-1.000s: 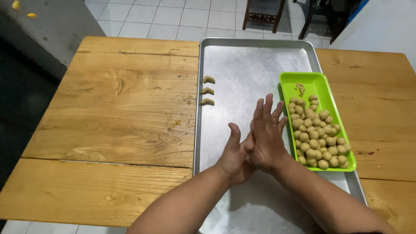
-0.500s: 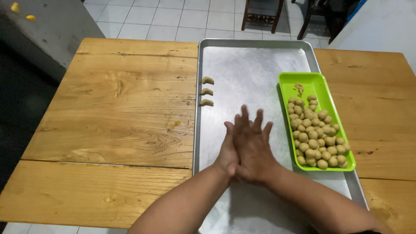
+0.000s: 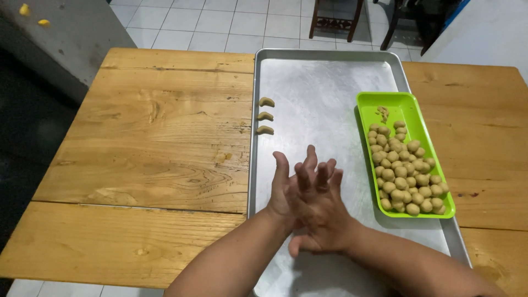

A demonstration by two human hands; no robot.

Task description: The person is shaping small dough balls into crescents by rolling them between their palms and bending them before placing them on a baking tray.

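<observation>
Over the long silver metal baking tray (image 3: 324,93), both hands (image 3: 308,203) press flat, palm to palm, whatever lies between hidden; the green plastic tray of dough balls (image 3: 404,165) sits just right, nearer the right hand (image 3: 322,212).

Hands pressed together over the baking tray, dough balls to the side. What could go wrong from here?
1. The green tray of dough balls overhangs the baking tray rim; a right hand elbow bump might tip it.
2. Whatever lies between left hand and right is hidden, so it could be over-flattened.
</observation>
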